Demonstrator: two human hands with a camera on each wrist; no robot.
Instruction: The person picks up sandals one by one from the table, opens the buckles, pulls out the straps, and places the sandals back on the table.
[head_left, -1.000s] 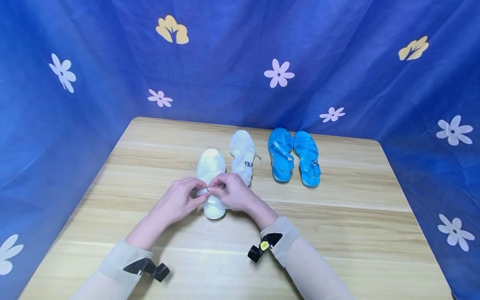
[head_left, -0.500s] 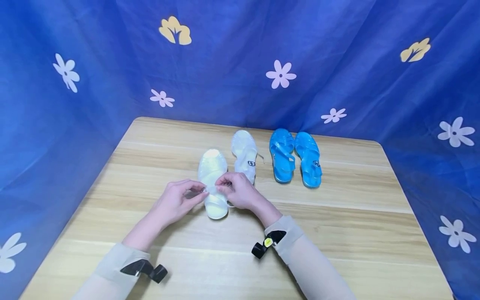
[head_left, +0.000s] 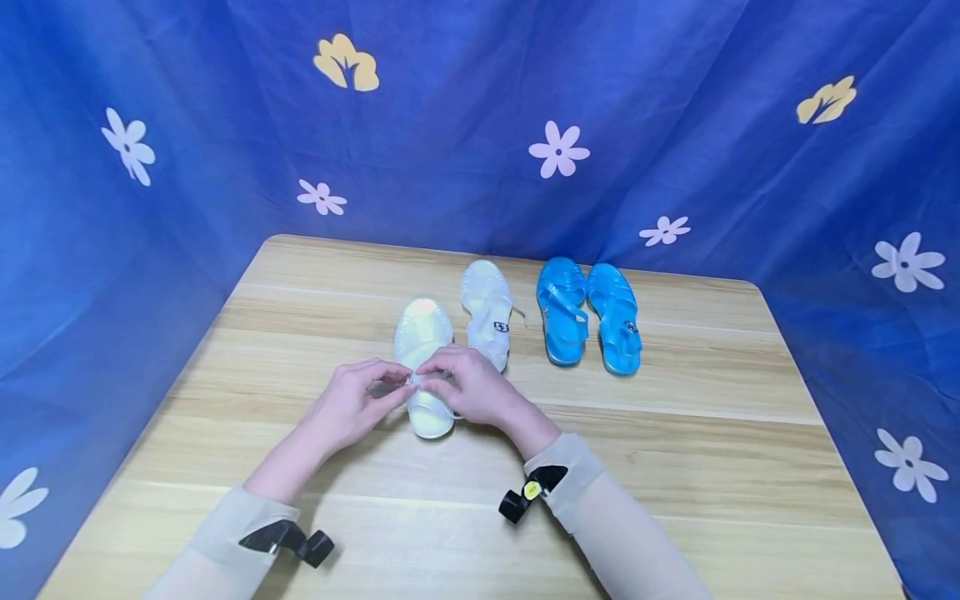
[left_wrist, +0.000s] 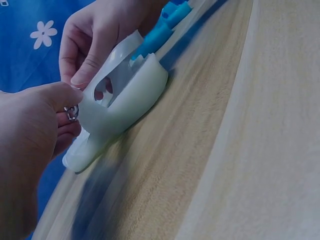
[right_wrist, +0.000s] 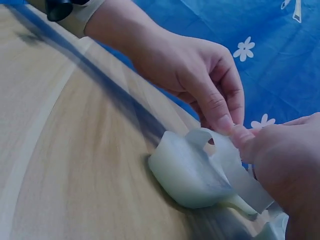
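The nearer white jelly sandal (head_left: 423, 327) lies toe-away on the table, both hands meeting over its strap. My left hand (head_left: 352, 407) pinches the strap's end by a small metal buckle (left_wrist: 71, 113), which shows beside the fingers in the left wrist view. From the other side my right hand (head_left: 474, 388) pinches the strap with thumb and forefinger, its fingertips almost touching the left ones. The strap (right_wrist: 239, 175) arches over the heel part in the right wrist view. The exact meeting of strap and buckle is hidden by the fingers.
A second white sandal (head_left: 485, 292) lies just beyond the right hand, its strap end sticking out to the right. Two blue sandals (head_left: 561, 333) stand side by side farther right. The wooden table (head_left: 675, 483) ends at a blue flowered curtain (head_left: 450, 100).
The right hand drew slightly right, apart from the left, half a second ago, and is now back against the left fingertips at the strap. The left hand has hardly moved.
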